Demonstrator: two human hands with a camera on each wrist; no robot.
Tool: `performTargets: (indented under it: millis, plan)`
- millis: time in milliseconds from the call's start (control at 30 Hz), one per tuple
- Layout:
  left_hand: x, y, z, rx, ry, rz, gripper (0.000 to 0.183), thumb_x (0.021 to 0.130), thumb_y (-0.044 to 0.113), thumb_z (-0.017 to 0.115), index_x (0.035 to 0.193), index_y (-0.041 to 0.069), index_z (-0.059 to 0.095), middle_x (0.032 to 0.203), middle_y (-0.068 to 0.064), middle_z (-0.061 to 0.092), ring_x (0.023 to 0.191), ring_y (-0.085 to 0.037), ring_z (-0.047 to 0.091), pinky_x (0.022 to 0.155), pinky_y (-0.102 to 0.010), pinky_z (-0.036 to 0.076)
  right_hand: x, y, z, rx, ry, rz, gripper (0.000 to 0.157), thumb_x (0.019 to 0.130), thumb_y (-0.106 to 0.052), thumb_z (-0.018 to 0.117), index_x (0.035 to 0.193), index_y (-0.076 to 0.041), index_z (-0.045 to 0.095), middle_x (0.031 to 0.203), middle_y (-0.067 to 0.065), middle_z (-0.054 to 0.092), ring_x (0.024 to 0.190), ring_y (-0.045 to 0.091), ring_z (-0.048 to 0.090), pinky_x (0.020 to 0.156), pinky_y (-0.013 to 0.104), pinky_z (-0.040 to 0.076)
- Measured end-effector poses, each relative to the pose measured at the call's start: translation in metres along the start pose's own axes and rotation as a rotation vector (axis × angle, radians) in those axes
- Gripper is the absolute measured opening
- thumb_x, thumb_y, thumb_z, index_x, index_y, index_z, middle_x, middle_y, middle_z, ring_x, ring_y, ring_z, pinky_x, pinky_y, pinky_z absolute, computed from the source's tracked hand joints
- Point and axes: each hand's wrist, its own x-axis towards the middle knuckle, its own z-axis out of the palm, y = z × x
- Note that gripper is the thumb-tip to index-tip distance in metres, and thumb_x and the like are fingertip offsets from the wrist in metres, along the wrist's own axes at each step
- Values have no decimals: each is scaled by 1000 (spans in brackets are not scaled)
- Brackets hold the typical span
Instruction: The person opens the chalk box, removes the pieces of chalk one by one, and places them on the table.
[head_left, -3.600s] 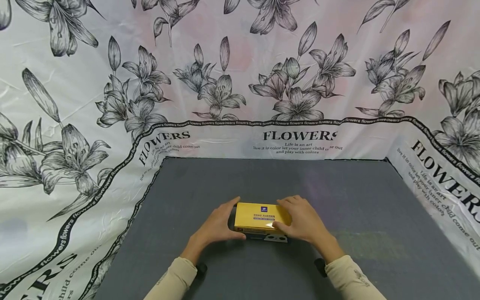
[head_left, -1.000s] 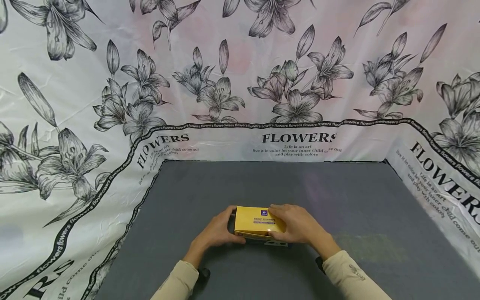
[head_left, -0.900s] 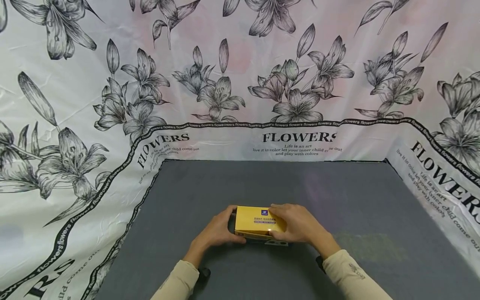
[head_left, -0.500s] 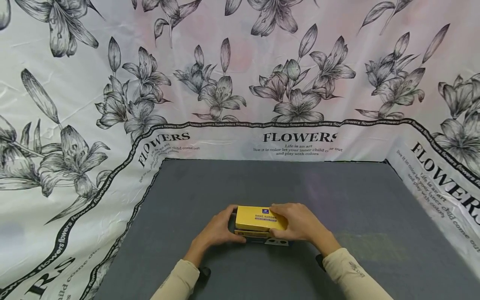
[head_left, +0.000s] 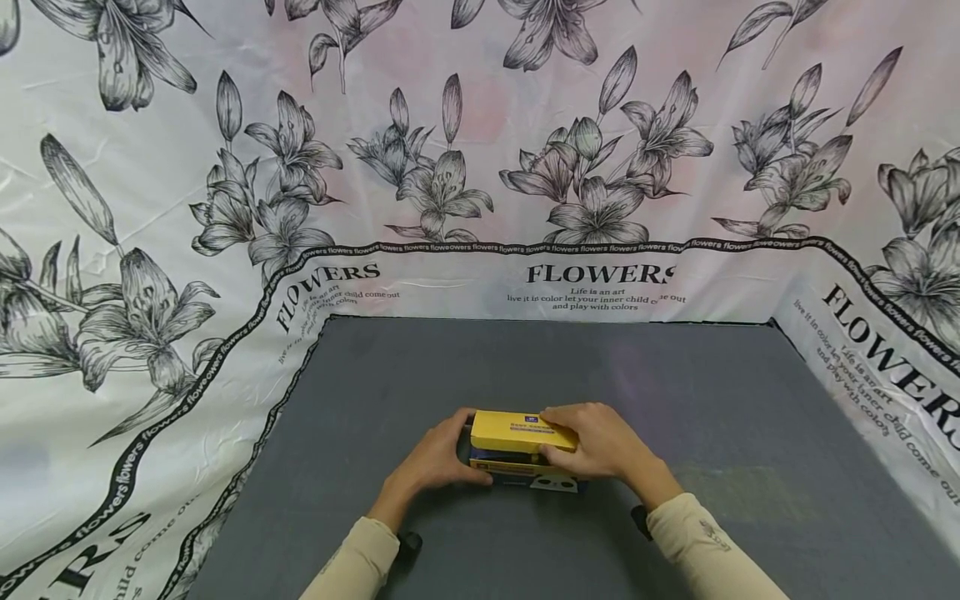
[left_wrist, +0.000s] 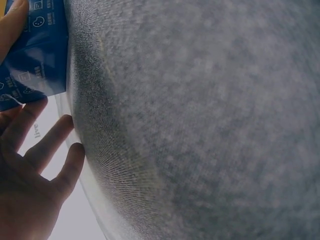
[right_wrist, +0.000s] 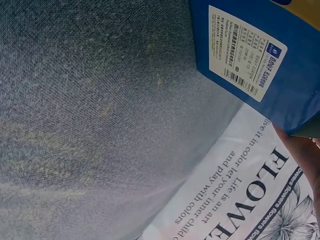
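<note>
A small cardboard box with a yellow top stands in front of me in the head view. Its yellow lid [head_left: 504, 432] is raised, and a dark gap shows between it and the blue-and-yellow lower part [head_left: 517, 479]. My left hand [head_left: 429, 457] grips the left end, thumb at the front. My right hand [head_left: 603, 446] pinches the lid at its right side. In the left wrist view, the left hand [left_wrist: 27, 185] has its thumb on the blue box end [left_wrist: 37, 60]. The right wrist view shows a printed label [right_wrist: 246, 52] on the other end; most of that hand is hidden.
A dark grey tabletop [head_left: 420, 358] lies under the box. Behind and beside it hangs a white sheet [head_left: 465, 283] printed with flowers and lettering. Dark bands [head_left: 408, 546] sit at the wrists.
The right hand has shifted left onto the lid and then slightly up. The lid's front edge has risen, widening the gap above the lower part. The left hand keeps its grip.
</note>
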Motion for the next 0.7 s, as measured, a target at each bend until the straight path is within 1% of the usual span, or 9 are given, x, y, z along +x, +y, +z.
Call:
performTargets:
  millis: [100, 233, 433, 567, 700]
  plan:
    - [0, 0, 0, 0, 3, 4, 102, 69, 48, 93, 152, 23, 39, 139, -4, 59, 126, -27, 59, 105, -52, 48, -2, 1, 0, 18, 23, 13, 47, 89, -43, 73, 125, -12, 74, 114, 2, 78, 84, 8, 70, 72, 29, 56]
    - [-1, 0, -1, 2, 4, 14, 102, 69, 47, 93, 152, 23, 40, 137, -4, 60, 123, -25, 60, 103, -51, 49, -5, 1, 0, 41, 59, 41, 47, 91, -45, 73, 125, -13, 75, 115, 1, 77, 87, 10, 72, 75, 32, 58]
    - [-1, 0, -1, -3, 4, 15, 102, 69, 46, 94, 152, 23, 40, 137, -2, 59, 123, -24, 60, 104, -51, 48, -10, 4, 2, 71, 114, 70, 47, 90, -46, 75, 125, -15, 74, 117, 2, 77, 88, 11, 73, 75, 33, 59]
    - [-1, -1, -1, -2, 2, 12, 101, 69, 46, 94, 152, 23, 40, 138, -3, 59, 123, -24, 59, 104, -50, 48, -11, 7, 5, 61, 178, 89, 42, 87, -45, 78, 119, -17, 77, 110, -1, 78, 81, 7, 70, 70, 29, 57]
    - [-1, 0, -1, 4, 0, 10, 100, 69, 47, 94, 151, 23, 40, 137, -2, 59, 120, -22, 60, 102, -49, 50, -14, 11, 9, 20, 287, 103, 37, 83, -42, 82, 109, -16, 77, 99, -1, 78, 71, 5, 64, 63, 28, 53]
